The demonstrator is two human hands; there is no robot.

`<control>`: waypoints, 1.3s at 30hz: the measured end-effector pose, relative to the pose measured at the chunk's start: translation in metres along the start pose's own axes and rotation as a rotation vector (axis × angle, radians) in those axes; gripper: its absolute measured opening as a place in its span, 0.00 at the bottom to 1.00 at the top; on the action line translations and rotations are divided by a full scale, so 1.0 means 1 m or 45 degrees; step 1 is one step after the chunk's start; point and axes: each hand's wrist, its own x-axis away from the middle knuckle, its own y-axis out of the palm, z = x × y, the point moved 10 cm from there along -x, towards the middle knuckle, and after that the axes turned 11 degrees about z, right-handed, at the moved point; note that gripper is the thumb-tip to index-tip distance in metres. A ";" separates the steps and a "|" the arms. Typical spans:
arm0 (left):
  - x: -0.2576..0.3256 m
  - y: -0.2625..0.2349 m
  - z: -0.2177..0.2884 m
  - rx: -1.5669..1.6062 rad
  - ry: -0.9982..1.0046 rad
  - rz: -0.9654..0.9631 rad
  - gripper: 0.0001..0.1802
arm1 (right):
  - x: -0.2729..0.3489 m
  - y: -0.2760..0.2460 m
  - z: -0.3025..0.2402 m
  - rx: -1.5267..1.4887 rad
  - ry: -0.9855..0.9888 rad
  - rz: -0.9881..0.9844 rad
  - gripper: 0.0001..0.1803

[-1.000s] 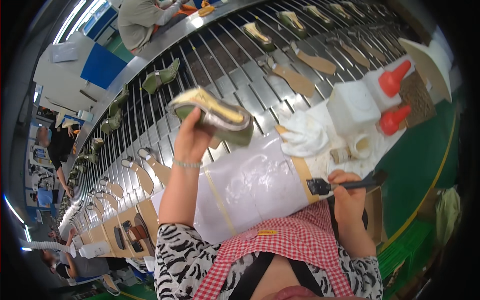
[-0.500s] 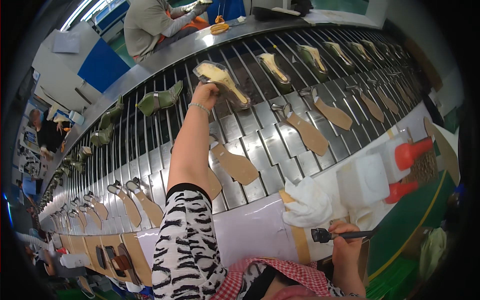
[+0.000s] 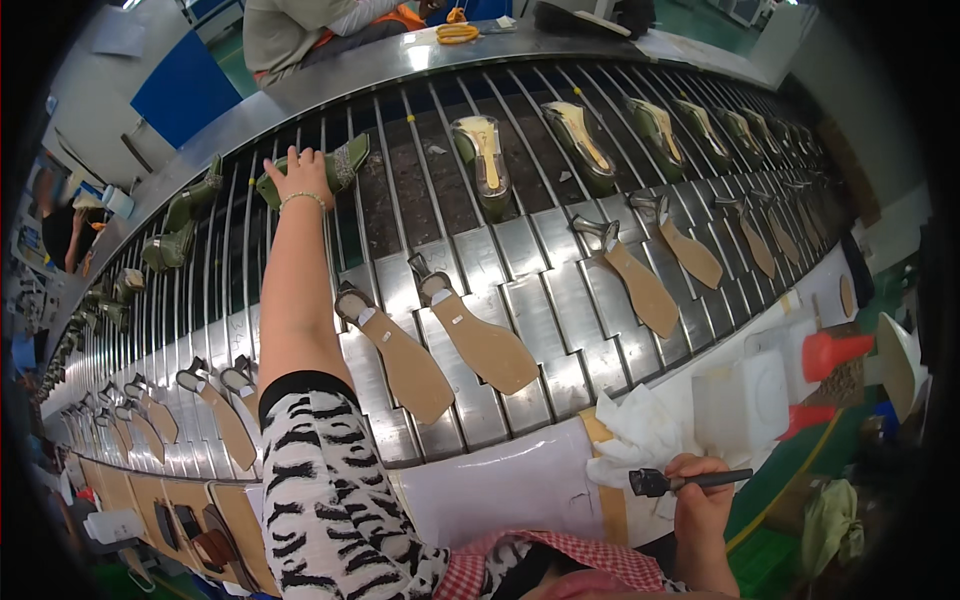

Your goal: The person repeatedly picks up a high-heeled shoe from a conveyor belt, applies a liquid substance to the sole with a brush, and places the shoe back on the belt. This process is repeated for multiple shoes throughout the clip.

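Conveyor (image 3: 563, 345) x1, running out to both sides of the left hand (image 3: 303, 180). Person (image 3: 290, 35) x1, sitting across it, beyond the left fingertips. Lilac sheet (image 3: 505, 490) x1, lying well back from the left fingers, to the left of the right hand (image 3: 702, 490).

Key relation: green shoe (image 3: 347, 163) is lying directly under the left fingers, sticking out on both sides of them. Long axis is running crosswise over the rods, right end angling farther from the body. Left hand is sitting nearest by far; right hand is sitting well apart, to the right and closer to the body. Left fingers are splaying over the shoe; can't tell if they're gripping.

Counts:
- white containers (image 3: 742, 405): 2, standing beyond the right fingers, a bit right
- tan soles (image 3: 487, 345): 2 lying back and right of the left fingers, about 5 farther right, at least 4 back and left; far ones blurring
- other green shoes (image 3: 195, 197): 2 lying just left of the left fingers, more crowding beyond
- cream-faced shoes (image 3: 486, 150): 6 readable, lining up right of the left fingers
- white cloth (image 3: 640, 430): 1, bunching just beyond the right fingers, leftward
- brush (image 3: 655, 483): 1, right fingers clenching its handle, head pointing left
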 end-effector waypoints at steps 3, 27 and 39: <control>-0.009 0.007 -0.007 0.094 0.025 -0.031 0.39 | 0.001 0.003 -0.001 0.024 0.016 0.030 0.16; 0.365 -0.119 -0.021 3.505 -0.433 -0.666 0.28 | 0.047 -0.135 -0.124 1.068 -0.770 0.360 0.13; 0.455 -0.153 0.016 3.016 -0.374 -0.504 0.36 | 0.011 -0.128 -0.083 1.495 -0.534 0.141 0.10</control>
